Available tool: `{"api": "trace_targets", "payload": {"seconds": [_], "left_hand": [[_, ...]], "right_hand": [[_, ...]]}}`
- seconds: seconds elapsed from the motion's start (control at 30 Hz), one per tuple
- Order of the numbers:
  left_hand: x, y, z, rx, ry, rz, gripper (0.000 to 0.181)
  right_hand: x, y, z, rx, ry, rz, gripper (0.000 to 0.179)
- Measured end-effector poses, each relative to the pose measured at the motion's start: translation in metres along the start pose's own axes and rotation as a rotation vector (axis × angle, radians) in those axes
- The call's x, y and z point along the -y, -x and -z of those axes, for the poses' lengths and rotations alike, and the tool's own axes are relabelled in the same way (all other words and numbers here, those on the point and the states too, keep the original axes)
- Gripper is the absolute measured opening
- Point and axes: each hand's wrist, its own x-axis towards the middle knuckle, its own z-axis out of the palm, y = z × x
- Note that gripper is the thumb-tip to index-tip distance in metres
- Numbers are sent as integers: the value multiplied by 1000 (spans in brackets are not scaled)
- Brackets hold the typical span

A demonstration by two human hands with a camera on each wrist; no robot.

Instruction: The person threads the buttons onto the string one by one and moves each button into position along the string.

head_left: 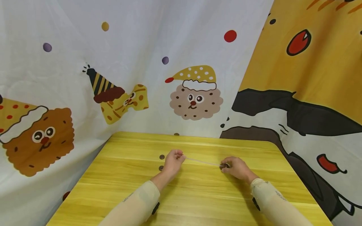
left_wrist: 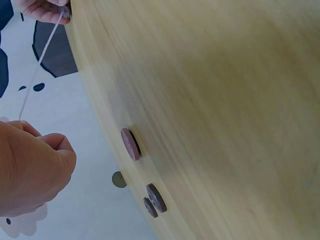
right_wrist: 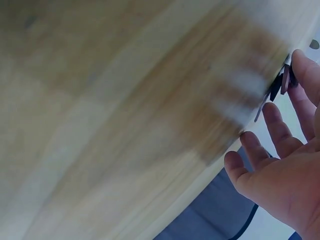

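Observation:
A thin white string (head_left: 202, 162) runs taut between the two hands over the table. My left hand (head_left: 173, 161) pinches one end of it between thumb and fingertips; in the left wrist view that hand (left_wrist: 37, 170) is seen from its back. At the string's other end my right hand (head_left: 237, 168) holds dark round buttons (head_left: 223, 166) close over the tabletop. In the right wrist view, thumb and forefinger are at several dark buttons (right_wrist: 285, 82), while the other fingers spread loosely. My fingers partly hide these buttons.
The wooden table (head_left: 198, 201) has rounded far corners. Beside my left hand lie loose brown buttons, one farther back (head_left: 162, 156) and one nearer (head_left: 161, 168); the left wrist view shows a reddish-brown button (left_wrist: 131, 144) too. A cartoon-printed curtain (head_left: 141, 40) hangs behind the table.

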Motion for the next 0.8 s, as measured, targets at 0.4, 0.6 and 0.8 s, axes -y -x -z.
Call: {"api": "trace_targets", "payload": {"seconds": [0.4,0.6,0.8], "left_hand": [[3,1,-2,-4,11,11,23],[4,3,-3,-3,27,5,24],[5,3,-4,-44,24,8,22]], "right_hand": [[54,-19,-8,2,-141,21,59],[116,-33,-43,69,-308,124,48],[128,-38,-58,16,-311,161,27]]}}
